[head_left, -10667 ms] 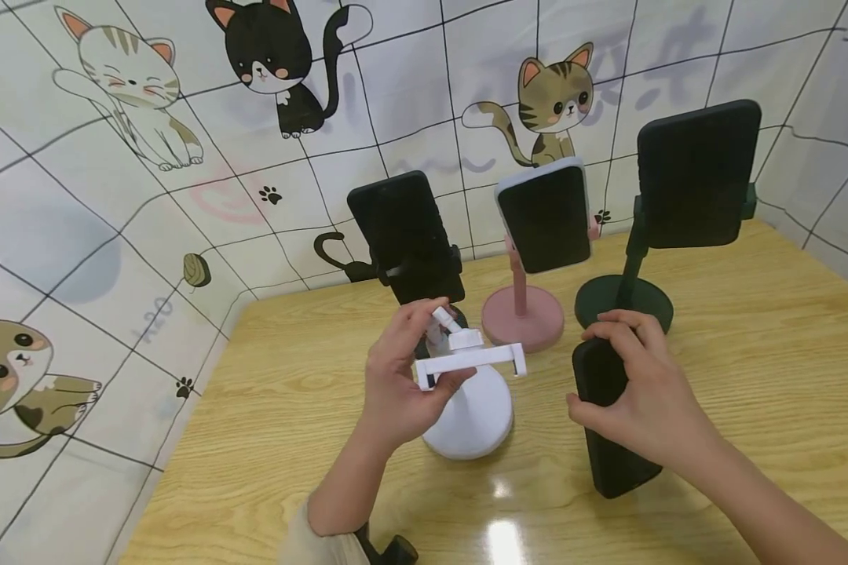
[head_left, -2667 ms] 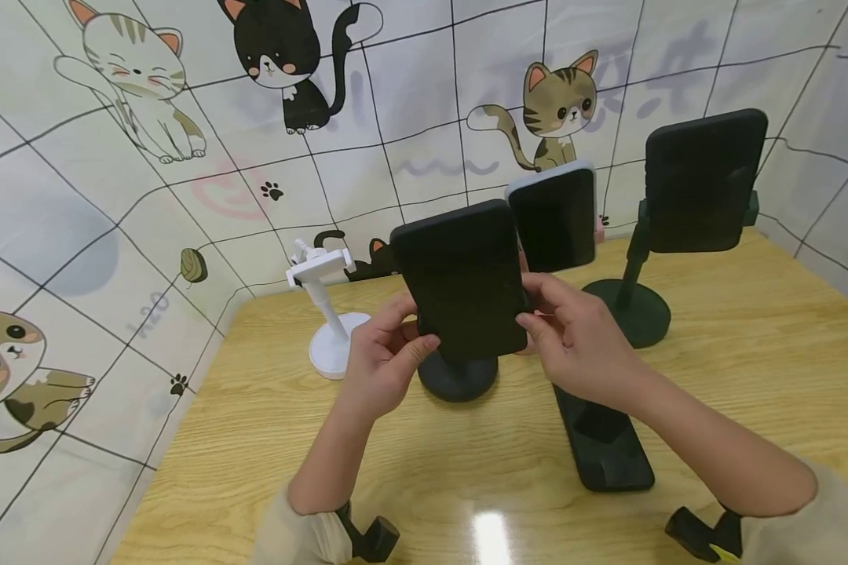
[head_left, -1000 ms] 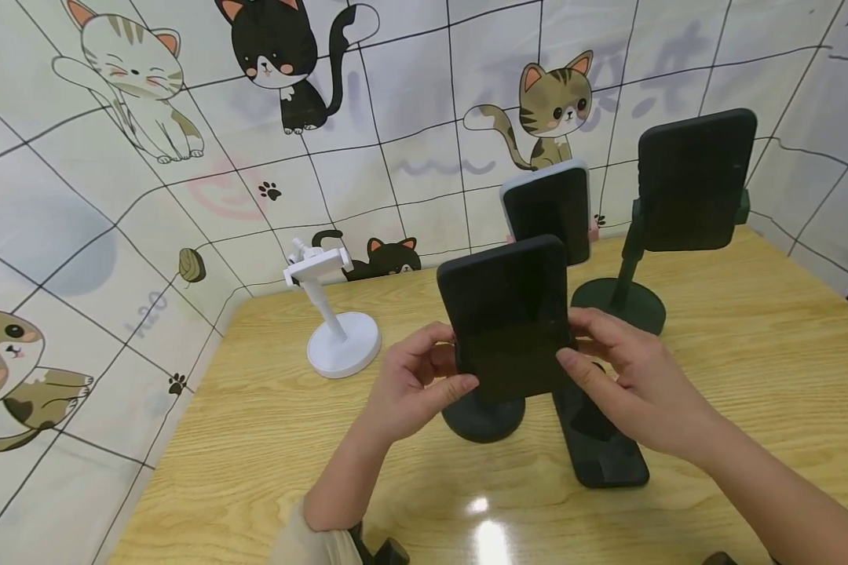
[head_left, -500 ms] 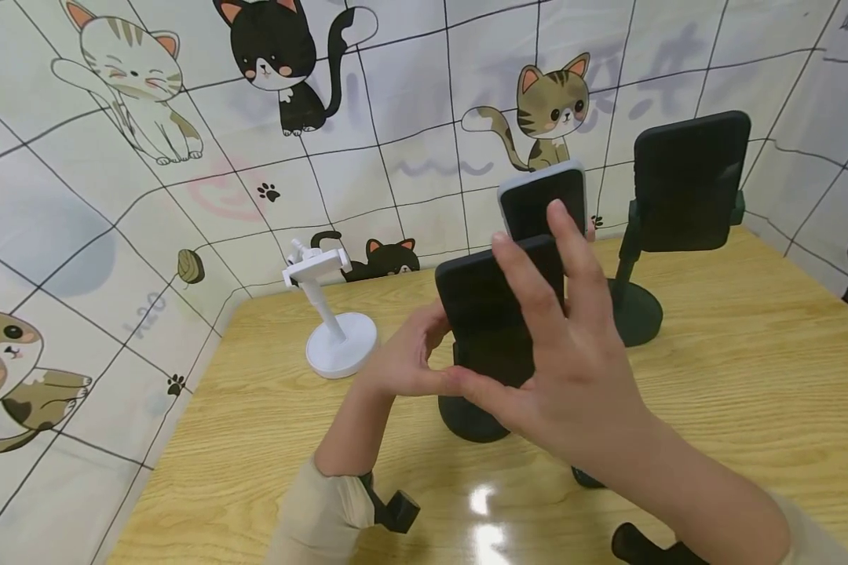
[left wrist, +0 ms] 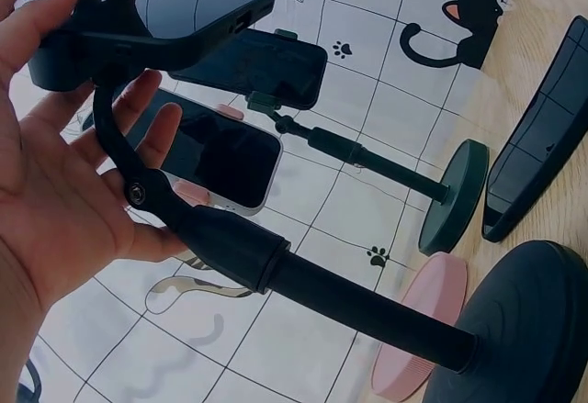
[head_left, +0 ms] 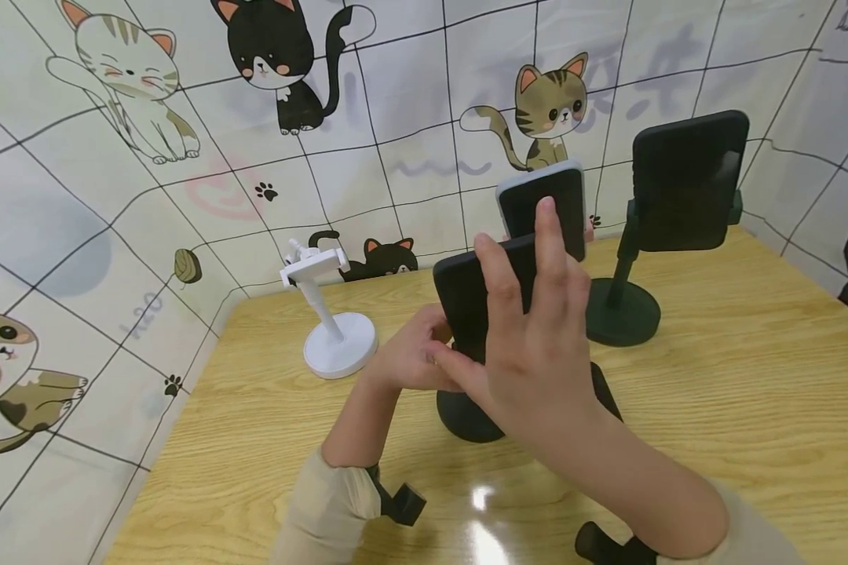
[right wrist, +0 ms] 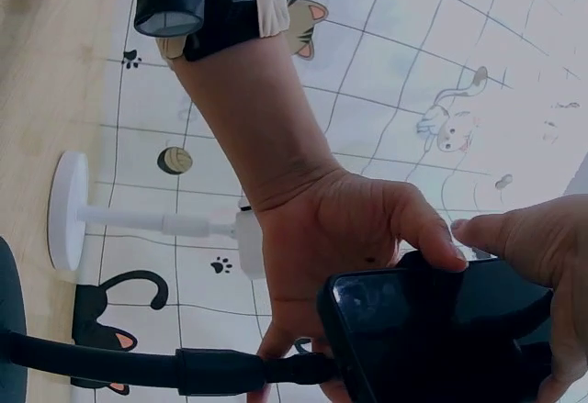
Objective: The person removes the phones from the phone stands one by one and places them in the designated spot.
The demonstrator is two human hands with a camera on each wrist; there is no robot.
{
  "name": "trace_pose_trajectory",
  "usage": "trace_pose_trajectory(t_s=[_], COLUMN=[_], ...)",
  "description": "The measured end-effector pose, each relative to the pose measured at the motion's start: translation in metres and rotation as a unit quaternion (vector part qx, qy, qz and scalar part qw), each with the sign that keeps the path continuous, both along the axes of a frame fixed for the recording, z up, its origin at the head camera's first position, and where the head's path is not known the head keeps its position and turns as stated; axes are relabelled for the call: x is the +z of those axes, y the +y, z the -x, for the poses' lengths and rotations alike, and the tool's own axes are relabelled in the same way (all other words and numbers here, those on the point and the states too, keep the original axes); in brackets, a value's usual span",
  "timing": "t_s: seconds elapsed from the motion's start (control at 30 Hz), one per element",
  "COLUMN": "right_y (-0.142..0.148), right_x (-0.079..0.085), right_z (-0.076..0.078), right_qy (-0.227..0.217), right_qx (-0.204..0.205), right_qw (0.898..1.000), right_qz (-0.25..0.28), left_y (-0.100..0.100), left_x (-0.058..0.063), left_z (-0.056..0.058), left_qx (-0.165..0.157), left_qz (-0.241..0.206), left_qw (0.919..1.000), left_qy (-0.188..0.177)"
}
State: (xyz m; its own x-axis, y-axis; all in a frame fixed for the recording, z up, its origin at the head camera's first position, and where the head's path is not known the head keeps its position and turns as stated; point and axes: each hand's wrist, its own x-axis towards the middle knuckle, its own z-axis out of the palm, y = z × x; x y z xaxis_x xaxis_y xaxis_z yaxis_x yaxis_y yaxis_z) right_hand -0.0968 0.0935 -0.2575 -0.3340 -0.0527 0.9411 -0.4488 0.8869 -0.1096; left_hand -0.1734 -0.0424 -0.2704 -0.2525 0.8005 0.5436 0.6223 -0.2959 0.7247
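Note:
A black phone (head_left: 459, 286) sits in the clamp of a black phone stand, whose round base (head_left: 466, 416) rests on the table. My left hand (head_left: 413, 357) holds the clamp at its left side, the thumb on its edge and the fingers behind, below the phone in the left wrist view. My right hand (head_left: 540, 353) lies in front of the phone, fingers extended up across the screen and thumb reaching the left edge, close to the left thumb. In the left wrist view the stem (left wrist: 367, 302) runs down to the base. The right palm hides much of the screen.
A white phone stand (head_left: 339, 345) with a bare clamp stands left. Behind are a light-edged phone (head_left: 523, 208) on a pink stand (left wrist: 446, 284) and a larger black phone (head_left: 689, 180) on a dark green stand (head_left: 625, 314). Another phone (head_left: 604, 390) lies flat, partly covered by my right arm.
The black stand came forward and right of the white one over the last seconds. My right hand left the phone's right edge and crossed over its screen to the left edge.

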Motion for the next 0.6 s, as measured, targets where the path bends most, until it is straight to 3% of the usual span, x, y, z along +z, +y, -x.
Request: trace_pose_trajectory(t_s=[0.07, 0.13, 0.33, 0.6], right_y=[-0.009, -0.012, -0.013, -0.012], right_x=[0.023, 0.031, 0.03, 0.029], right_z=[-0.019, -0.024, -0.022, -0.021], right_qy=[0.01, 0.016, 0.013, 0.011], right_qx=[0.002, -0.001, -0.003, 0.021], right_qw=[1.0, 1.0, 1.0, 1.0], right_qz=[-0.008, -0.01, -0.006, 0.004], left_y=[0.0, 0.001, 0.002, 0.004], left_x=[-0.001, -0.002, -0.003, -0.001], left_z=[0.0, 0.0, 0.0, 0.001], left_qx=[0.002, 0.003, -0.015, -0.022], left_qz=[0.0, 0.002, 0.0, 0.019], left_qw=[1.0, 1.0, 0.9992, 0.9986], left_qy=[0.001, -0.004, -0.037, -0.045])
